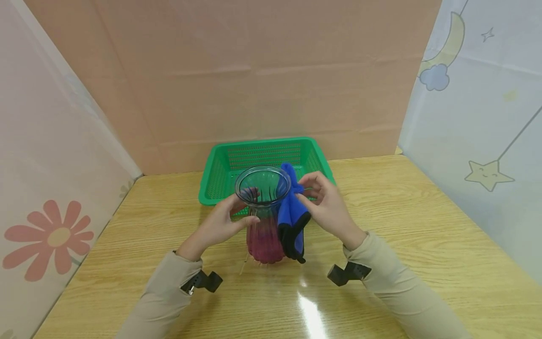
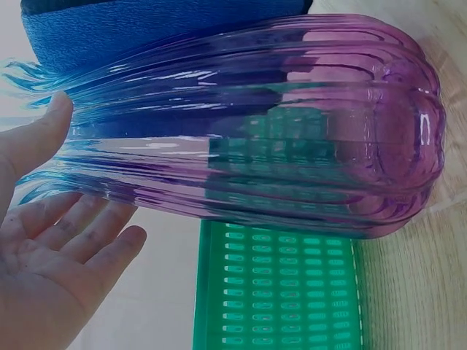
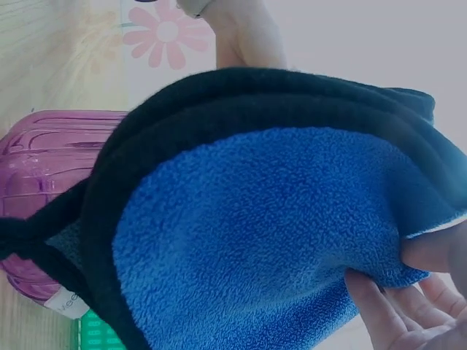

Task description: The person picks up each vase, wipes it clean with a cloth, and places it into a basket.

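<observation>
A ribbed glass vase [image 1: 266, 238], clear at its wide rim and pink-purple toward the base, stands upright on the wooden table. My left hand [image 1: 221, 223] holds it near the neck, thumb in front and fingers on the far side; in the left wrist view the hand [image 2: 62, 255] lies at the vase's narrower part. Between thumb and fingers my right hand [image 1: 331, 205] pinches a blue terry cloth [image 1: 292, 214] with black edging. The cloth hangs along the vase's right side. In the right wrist view the cloth [image 3: 248, 219] hides much of the vase [image 3: 47, 175].
Behind the vase, a green plastic basket [image 1: 205, 188] with slotted walls sits on the table [image 1: 381, 197]. A peach sheet [image 1: 254, 84] rises at the back, and patterned sheets stand at both sides. A thin pale strip [image 1: 243, 266] lies beside the vase's base.
</observation>
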The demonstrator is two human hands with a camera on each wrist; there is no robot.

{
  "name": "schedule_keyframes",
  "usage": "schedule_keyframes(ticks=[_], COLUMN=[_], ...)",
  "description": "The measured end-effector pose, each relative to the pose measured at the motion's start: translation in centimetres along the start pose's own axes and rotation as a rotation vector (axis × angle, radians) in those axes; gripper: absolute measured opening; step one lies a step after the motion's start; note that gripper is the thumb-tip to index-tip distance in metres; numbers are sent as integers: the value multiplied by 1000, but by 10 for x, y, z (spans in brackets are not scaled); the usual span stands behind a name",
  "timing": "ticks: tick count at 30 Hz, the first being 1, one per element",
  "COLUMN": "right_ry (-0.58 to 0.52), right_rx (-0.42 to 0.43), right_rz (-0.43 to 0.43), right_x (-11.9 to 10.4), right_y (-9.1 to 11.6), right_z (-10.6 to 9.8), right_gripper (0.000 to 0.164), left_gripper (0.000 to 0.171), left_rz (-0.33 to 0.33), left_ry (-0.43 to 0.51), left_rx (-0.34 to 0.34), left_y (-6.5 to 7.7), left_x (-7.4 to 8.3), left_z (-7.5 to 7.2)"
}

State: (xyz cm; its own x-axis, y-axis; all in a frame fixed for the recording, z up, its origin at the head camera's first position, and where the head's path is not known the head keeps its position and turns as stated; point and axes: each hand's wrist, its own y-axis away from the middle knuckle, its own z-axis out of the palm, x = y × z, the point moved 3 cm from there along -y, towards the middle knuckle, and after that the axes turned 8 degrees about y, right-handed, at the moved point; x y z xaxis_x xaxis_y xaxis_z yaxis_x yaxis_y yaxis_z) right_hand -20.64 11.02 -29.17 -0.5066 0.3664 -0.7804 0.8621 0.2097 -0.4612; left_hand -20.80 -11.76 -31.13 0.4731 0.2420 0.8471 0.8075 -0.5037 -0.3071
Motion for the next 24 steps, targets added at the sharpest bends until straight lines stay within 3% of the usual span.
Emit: schedule_keyframes(ticks=[24], right_ry=[163], right_rx=[-124], right_rz=[-53], right_x=[4], right_y=[6], right_z=[14], right_gripper=[23], left_gripper=[63], left_rz=[10], left_ry=[22], left_rx=[19], left_y=[1], left_x=[-1], left_z=[-1])
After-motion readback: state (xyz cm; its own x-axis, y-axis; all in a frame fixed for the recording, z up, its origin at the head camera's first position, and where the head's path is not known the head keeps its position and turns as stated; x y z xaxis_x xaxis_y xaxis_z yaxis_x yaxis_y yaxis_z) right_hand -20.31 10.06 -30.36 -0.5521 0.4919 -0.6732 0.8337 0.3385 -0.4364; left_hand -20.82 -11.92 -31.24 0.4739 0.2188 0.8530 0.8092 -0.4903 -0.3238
